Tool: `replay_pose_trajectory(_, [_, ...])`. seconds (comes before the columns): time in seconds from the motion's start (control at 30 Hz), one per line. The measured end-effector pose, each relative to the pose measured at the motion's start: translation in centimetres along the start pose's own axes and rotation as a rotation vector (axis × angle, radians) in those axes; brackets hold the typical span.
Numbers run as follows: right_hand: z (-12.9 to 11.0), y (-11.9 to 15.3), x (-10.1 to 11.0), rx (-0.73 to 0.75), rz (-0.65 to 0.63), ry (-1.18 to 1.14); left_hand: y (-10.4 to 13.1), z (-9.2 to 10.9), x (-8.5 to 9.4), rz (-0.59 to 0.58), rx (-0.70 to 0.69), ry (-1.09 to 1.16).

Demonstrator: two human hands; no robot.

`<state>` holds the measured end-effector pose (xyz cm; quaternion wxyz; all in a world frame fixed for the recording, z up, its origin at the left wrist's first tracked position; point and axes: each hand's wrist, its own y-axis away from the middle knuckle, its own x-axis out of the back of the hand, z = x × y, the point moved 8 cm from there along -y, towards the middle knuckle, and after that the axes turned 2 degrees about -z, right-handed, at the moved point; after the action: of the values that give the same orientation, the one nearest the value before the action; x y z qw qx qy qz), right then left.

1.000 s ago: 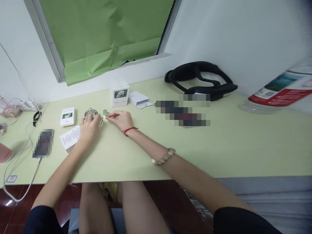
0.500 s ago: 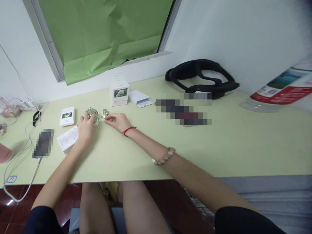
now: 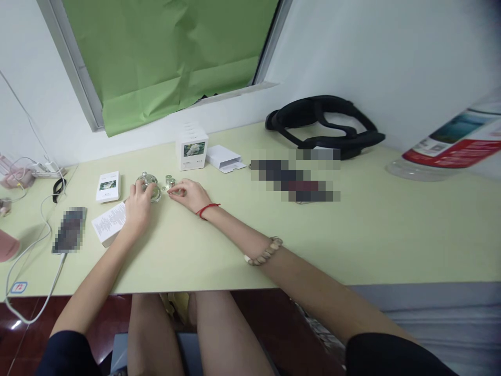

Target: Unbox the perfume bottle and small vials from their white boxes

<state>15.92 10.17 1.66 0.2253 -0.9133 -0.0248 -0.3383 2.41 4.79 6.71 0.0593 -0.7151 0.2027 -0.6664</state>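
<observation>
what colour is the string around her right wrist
Red, a thin string just behind the right hand; the head view shows it.

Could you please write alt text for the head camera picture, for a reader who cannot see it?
A seated person's left hand rests on a small glass bottle on a pale green table, while the right hand touches small metal pieces beside it. White boxes stand behind.

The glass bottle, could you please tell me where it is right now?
The glass bottle stands on the table's far left part, under the left hand's fingertips, between the small flat box and the right hand.
</observation>
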Motion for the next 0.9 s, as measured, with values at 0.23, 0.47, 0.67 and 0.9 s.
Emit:
replay_pose_trajectory(0.23, [-0.4,0.3,-0.6,-0.005,-0.074,0.011,0.0,0.0,0.1,0.043,0.007,0.081])
replay_pose_trajectory(0.47, [-0.8,0.5,-0.8,0.124,-0.065,0.016,0.3,0.2,0.5,0.081,0.011,0.16])
replay_pose_trajectory(0.67, [-1.1,0.4,-0.8,0.174,-0.043,-0.043,0.3,-0.1,0.9,0.125,0.042,0.181])
replay_pose_trajectory(0.9, [-1.3,0.4,-0.6,0.087,-0.062,-0.084,0.4,0.2,1.4,0.176,0.009,0.175])
